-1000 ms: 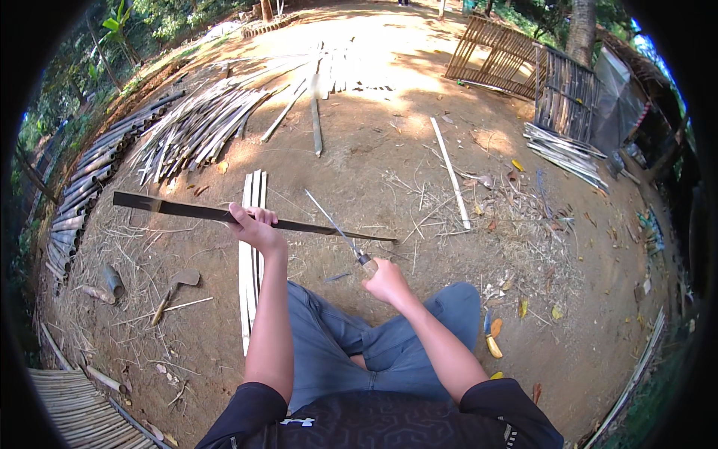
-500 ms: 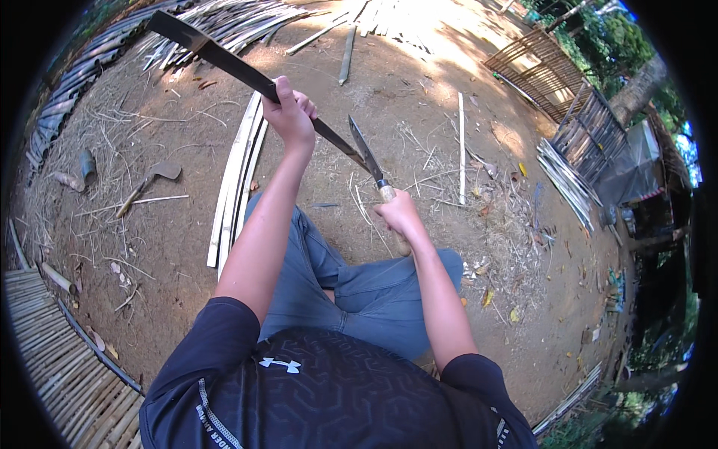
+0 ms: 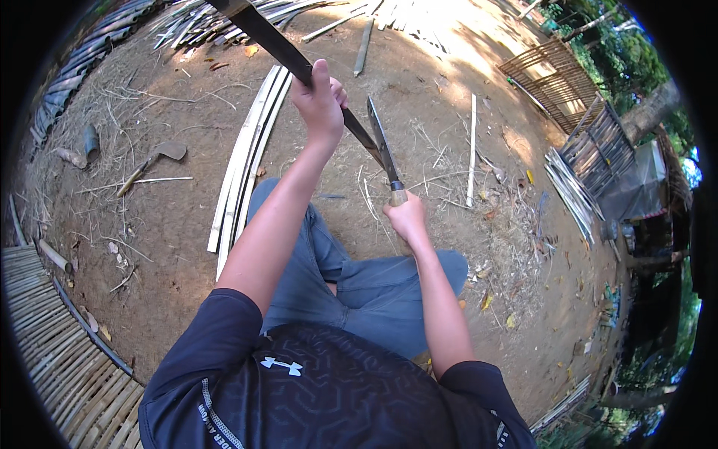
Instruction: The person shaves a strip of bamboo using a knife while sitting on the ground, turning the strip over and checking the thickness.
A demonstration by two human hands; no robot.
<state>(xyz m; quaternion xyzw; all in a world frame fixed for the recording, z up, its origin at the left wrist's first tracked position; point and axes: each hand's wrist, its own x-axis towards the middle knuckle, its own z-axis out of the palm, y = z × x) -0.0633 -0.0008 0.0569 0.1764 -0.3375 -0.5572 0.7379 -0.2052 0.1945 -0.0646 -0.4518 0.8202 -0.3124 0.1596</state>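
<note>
My left hand (image 3: 321, 111) is closed around a long, dark, flat bamboo strip (image 3: 278, 46), thumb laid along it. The strip slants from the top of the view down toward my right hand, and its far end runs out of the picture. My right hand (image 3: 407, 218) grips the pale wooden handle of a knife (image 3: 380, 133), whose dark blade points up and away from me. The strip's near end meets the blade's left side a little above the handle; whether the edge bites into it cannot be made out.
Pale split strips (image 3: 243, 168) lie beside my left knee. Further left rests a wooden-handled hooked blade (image 3: 152, 163). Strip piles (image 3: 224, 22) lie ahead, a thin stick (image 3: 473, 150) to the right. A slatted bamboo platform (image 3: 63, 344) stands lower left, a bamboo lattice panel (image 3: 550, 75) far right.
My left hand has moved right and slightly up with the bamboo strip, whose far end has left the picture. My right hand has shifted slightly right; the knife's tip sits higher.
</note>
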